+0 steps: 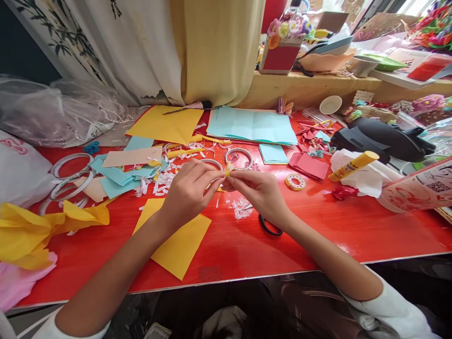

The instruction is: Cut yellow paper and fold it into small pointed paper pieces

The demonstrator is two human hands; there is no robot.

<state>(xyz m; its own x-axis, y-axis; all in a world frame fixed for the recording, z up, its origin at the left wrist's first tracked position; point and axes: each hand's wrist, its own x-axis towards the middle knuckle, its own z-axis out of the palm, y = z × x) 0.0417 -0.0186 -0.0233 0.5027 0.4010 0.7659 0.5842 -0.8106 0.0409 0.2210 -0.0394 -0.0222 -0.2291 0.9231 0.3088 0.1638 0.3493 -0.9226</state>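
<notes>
My left hand (192, 186) and my right hand (259, 190) meet over the middle of the red table. Between their fingertips they pinch a small yellow paper piece (228, 169) with a whitish part at its top; its exact shape is too small to make out. Beneath my right hand lie scissors, with a black handle loop (270, 226) showing and most of the rest hidden. A yellow paper sheet (180, 245) lies under my left wrist. Just behind the fingertips is a roll of tape (243, 153), and white paper scraps (164, 181) lie beside my left hand.
Blue paper sheets (250, 125) and a larger yellow sheet (165, 123) lie at the back. Red paper squares (309, 165), a small tape roll (295, 182) and a yellow glue stick (353, 165) are on the right. Several tape rolls (72, 167) and yellow crumpled paper (31, 230) sit left.
</notes>
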